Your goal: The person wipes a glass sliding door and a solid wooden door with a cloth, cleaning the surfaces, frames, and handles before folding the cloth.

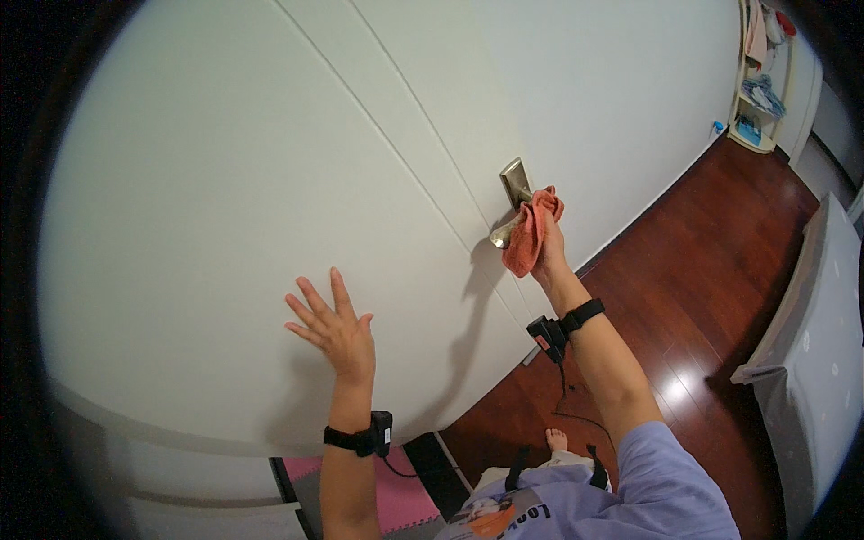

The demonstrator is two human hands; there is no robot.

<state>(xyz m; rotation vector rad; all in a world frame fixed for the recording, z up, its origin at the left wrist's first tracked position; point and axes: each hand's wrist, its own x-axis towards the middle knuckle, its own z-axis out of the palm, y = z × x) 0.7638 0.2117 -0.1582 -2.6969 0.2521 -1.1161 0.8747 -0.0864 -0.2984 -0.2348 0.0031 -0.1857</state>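
Observation:
In my right hand (555, 246) is a reddish-orange cloth (528, 239), wrapped against the metal lever handle (503, 235) of a white door (223, 189). The handle's rounded end sticks out to the left of the cloth, and its backplate (516, 177) shows above. Part of the lever is hidden under the cloth. My left hand (344, 331) holds nothing; its fingers are spread in front of the door's lower face, and I cannot tell whether they touch it.
Dark red wooden flooring (648, 297) runs along a white wall (628, 101). A bed with a pale cover (810, 317) is on the right. Corner shelves (756, 138) hold folded cloth and a blue box. Pink foam matting (398, 496) lies past the door's edge. Cables hang from both wrist devices.

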